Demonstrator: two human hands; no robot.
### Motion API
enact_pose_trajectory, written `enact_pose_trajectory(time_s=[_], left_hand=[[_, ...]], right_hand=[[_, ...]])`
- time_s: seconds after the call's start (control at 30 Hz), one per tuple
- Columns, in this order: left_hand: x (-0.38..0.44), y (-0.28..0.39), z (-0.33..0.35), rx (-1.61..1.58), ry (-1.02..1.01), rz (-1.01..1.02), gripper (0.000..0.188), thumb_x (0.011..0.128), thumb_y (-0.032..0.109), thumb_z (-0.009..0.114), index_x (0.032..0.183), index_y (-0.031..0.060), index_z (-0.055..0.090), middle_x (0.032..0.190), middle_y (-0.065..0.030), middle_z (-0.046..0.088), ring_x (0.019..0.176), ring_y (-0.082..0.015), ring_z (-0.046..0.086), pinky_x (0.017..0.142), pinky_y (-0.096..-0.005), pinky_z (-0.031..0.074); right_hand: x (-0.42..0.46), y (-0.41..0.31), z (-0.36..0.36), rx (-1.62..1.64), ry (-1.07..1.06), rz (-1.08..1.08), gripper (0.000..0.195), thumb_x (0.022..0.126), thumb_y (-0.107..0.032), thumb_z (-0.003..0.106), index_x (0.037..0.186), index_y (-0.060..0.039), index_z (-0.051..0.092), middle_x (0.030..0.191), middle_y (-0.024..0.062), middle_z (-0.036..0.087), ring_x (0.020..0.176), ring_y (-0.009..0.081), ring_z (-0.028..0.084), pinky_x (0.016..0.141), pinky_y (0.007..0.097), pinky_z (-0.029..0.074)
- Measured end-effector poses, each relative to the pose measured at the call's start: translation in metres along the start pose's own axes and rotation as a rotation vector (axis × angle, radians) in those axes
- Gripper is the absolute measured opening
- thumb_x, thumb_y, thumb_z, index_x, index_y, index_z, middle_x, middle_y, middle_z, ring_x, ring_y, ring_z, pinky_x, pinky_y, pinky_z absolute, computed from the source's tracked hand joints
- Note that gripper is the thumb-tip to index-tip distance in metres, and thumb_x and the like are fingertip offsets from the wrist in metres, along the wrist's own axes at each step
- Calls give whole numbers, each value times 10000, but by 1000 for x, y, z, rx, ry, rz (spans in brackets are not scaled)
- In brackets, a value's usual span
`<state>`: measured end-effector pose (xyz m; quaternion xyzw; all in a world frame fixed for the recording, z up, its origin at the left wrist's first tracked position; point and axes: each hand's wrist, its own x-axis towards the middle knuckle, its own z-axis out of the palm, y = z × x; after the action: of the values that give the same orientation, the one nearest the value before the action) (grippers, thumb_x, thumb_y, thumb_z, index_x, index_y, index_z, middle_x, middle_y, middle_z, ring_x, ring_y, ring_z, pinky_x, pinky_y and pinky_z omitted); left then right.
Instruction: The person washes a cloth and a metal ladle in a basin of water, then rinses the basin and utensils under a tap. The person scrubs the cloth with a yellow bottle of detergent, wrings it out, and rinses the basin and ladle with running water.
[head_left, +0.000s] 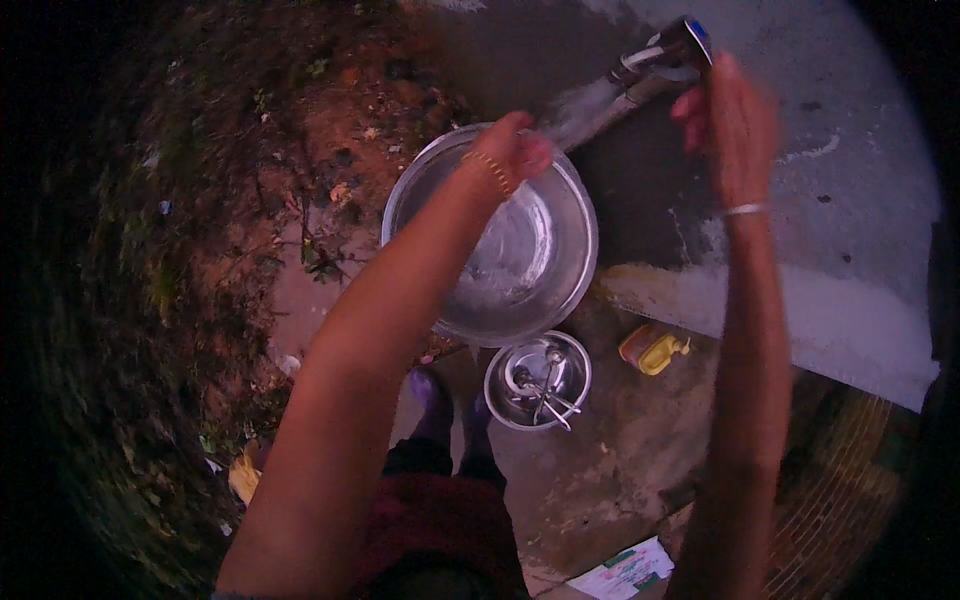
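My left hand (517, 154), with a gold bracelet at the wrist, is over the upper rim of a wide metal basin (487, 277). Its fingers look curled, but blur hides whether they grip the rim. My right hand (739, 124), a pale band on its wrist, is at the lever (699, 41) of a metal tap (652, 56). It seems to touch the lever's end; the grip is blurred. Below the big basin stands a smaller steel bowl (499, 405), holding a small round bowl (534, 364) and several metal ladles or spoons (555, 405).
A yellow plastic bottle (656, 350) lies on the wet concrete (600, 472) to the right. Near my feet (427, 390) the ground is paved; soil with plants and litter (300, 187) borders it on the left. A printed packet (626, 570) lies below, beside corrugated sheeting (832, 480).
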<state>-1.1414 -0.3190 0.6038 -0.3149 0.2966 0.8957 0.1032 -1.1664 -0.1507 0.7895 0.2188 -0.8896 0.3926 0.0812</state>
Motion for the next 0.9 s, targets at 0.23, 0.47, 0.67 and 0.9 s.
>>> enact_pose_trajectory(time_s=[0.23, 0.47, 0.67, 0.9], left_hand=[[80, -19, -16, 699, -144, 552, 243, 774, 264, 506, 911, 63, 502, 773, -114, 543, 703, -229, 542, 583, -356, 457], [-59, -7, -89, 291, 311, 174, 296, 786, 277, 525, 991, 63, 529, 888, -49, 576, 764, -148, 554, 651, -267, 424], [-195, 17, -236, 469, 613, 347, 286, 809, 151, 471, 1072, 40, 495, 1010, -83, 551, 831, -157, 542, 708, -257, 432], [-342, -15, -367, 636, 1014, 387, 305, 822, 143, 476, 1100, 18, 477, 999, -58, 527, 814, -120, 504, 662, -233, 423]], right_hand=[[-45, 48, 114, 635, -510, 804, 294, 813, -317, 411, 887, -67, 546, 682, 60, 576, 483, 106, 501, 388, 221, 366], [9, 102, 214, 660, -1219, 881, 360, 815, -388, 454, 830, -42, 552, 723, 92, 591, 594, 170, 563, 486, 270, 445], [66, 117, 277, 519, -1490, 844, 361, 820, -357, 478, 789, -5, 553, 762, 130, 592, 658, 209, 589, 556, 321, 487], [114, 103, 320, 402, -1676, 710, 369, 807, -374, 500, 735, -18, 561, 748, 131, 593, 649, 205, 590, 566, 308, 488]])
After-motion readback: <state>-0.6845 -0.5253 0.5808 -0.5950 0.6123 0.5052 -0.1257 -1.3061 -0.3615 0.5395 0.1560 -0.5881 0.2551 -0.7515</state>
